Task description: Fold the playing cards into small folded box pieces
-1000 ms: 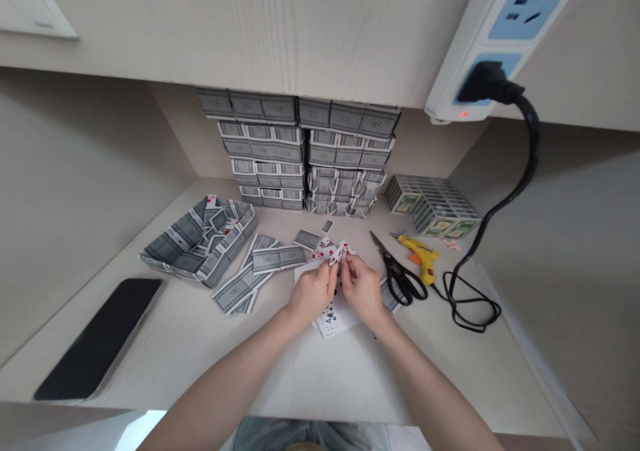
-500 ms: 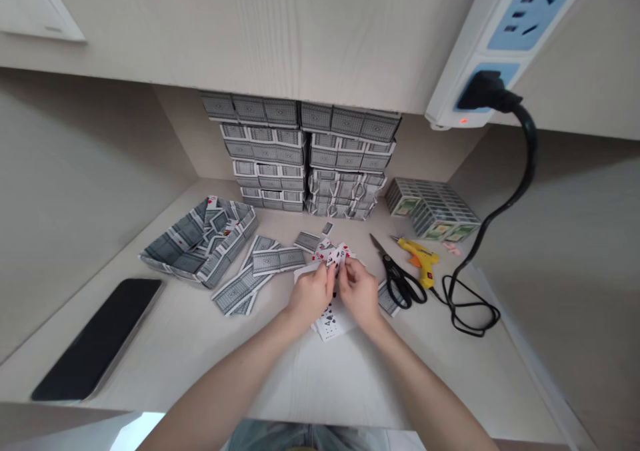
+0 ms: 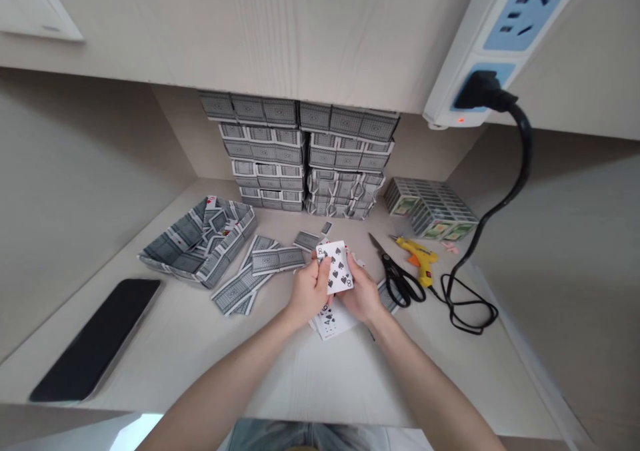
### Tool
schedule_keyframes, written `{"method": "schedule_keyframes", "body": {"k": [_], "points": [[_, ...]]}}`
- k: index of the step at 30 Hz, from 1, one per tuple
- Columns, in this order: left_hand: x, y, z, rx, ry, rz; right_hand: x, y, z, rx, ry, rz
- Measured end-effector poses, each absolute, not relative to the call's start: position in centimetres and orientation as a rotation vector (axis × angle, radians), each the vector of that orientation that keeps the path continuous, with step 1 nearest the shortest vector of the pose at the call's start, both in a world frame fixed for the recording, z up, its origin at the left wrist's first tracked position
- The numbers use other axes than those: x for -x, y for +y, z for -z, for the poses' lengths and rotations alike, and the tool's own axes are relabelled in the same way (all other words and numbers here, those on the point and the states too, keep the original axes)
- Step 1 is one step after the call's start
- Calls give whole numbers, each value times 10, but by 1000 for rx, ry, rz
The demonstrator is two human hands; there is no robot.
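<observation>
Both hands meet over the counter point(image 3: 310, 378). The left hand point(image 3: 307, 290) has its grip closed on the left edge of an eight of spades point(image 3: 339, 274), thumb on the face. The right hand point(image 3: 364, 294) grips the same card from behind and below. The card is face up, clear of the counter.

Progress, as judged:
- Finished: two stacks of card-built trays point(image 3: 300, 154) beyond the grip.
- Part-made: an open tray point(image 3: 200, 241) well left of the grip and joined card strips point(image 3: 260, 268) just left of it.
- Unused: loose cards point(image 3: 330, 321) directly beneath the grip and boxed decks point(image 3: 433, 208) beyond it to the right.

Containers: the open tray holds a few loose cards with red pips showing. The stacked trays' contents cannot be seen.

Scissors point(image 3: 397, 274) and glue gun point(image 3: 420, 258) lie right of the grip, untouched.
</observation>
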State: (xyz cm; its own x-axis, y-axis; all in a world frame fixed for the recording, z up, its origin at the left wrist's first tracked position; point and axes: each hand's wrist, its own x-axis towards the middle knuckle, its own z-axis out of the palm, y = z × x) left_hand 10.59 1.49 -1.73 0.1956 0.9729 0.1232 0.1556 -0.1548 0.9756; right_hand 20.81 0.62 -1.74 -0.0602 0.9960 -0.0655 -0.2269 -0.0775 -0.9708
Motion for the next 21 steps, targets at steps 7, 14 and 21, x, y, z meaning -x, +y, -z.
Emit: {"method": "schedule_keyframes", "body": {"k": [7, 14, 21], "points": [[-104, 12, 13, -1574, 1110, -1045, -212, 3, 24, 1188, -1271, -1168], [-95, 25, 17, -1846, 1280, -1121, -220, 4, 18, 1237, -1516, -518], [-92, 31, 20, -1911, 1272, -1107, -223, 5, 16, 1157, -1261, -810]]}}
